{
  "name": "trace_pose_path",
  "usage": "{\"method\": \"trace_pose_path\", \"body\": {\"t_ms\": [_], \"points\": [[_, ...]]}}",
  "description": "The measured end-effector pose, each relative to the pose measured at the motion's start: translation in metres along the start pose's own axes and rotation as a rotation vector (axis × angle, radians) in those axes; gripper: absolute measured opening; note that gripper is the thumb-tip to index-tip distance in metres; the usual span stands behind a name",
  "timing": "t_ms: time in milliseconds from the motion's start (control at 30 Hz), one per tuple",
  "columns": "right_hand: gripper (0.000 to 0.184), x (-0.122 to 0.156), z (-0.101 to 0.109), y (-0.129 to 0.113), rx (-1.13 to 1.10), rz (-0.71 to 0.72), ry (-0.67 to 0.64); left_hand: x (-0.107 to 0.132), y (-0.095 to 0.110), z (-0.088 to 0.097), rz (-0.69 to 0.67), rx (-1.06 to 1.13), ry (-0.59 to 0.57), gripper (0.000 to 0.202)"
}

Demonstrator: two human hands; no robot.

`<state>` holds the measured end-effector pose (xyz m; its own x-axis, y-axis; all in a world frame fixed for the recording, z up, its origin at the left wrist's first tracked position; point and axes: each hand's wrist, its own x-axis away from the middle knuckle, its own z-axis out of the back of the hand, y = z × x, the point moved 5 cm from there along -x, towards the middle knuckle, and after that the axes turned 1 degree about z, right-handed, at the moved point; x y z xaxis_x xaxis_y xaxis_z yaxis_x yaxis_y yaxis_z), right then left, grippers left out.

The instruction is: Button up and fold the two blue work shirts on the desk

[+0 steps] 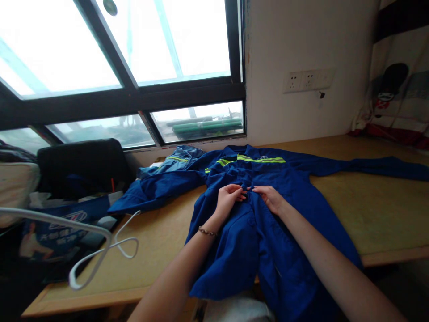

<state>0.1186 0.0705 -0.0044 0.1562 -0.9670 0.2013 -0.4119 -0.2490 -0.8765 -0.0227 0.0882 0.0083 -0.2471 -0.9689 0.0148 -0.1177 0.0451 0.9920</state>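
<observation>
A blue work jacket (284,179) with yellow-green reflective stripes lies spread on the wooden table, its sleeves stretched out to both sides. Its lower part hangs over the table's front edge. My left hand (231,197), with a beaded bracelet at the wrist, pinches one front edge of the jacket near the middle. Close beside it, my right hand (270,197) pinches the opposite front edge. The fingertips of both hands nearly meet at the front opening. Whatever small fastener may lie between them is too small to make out.
The wooden table (378,214) stands below a window (187,91). A lighter blue garment (181,158) lies behind the left sleeve. At left are a black case (83,165), a printed blue bag (50,237) and a looping white cable (107,237). Wall sockets (309,80) sit behind.
</observation>
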Motion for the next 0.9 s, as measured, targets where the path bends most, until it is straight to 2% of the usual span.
{"method": "trace_pose_path", "body": {"t_ms": [300,400,500,633,767,900], "points": [[0.013,-0.002,-0.003,0.001,-0.064,-0.014,-0.090,0.001,0.002,-0.002,0.011,-0.004,-0.008,0.031],[0.010,-0.005,0.001,0.004,0.009,0.034,-0.057,0.001,0.002,-0.003,0.023,0.008,-0.011,0.032],[0.016,-0.006,0.005,0.003,0.164,0.135,0.039,0.002,0.000,-0.004,0.037,0.014,-0.024,0.031],[0.016,-0.001,0.003,-0.008,0.495,0.362,0.120,0.002,-0.001,-0.006,0.049,-0.001,-0.044,0.031],[0.011,0.008,-0.008,-0.016,0.824,0.584,0.160,0.003,-0.002,-0.008,0.042,-0.071,-0.035,0.029],[0.007,0.014,-0.020,-0.012,1.026,0.693,0.142,0.003,-0.007,-0.006,0.021,-0.144,0.046,0.024]]}}
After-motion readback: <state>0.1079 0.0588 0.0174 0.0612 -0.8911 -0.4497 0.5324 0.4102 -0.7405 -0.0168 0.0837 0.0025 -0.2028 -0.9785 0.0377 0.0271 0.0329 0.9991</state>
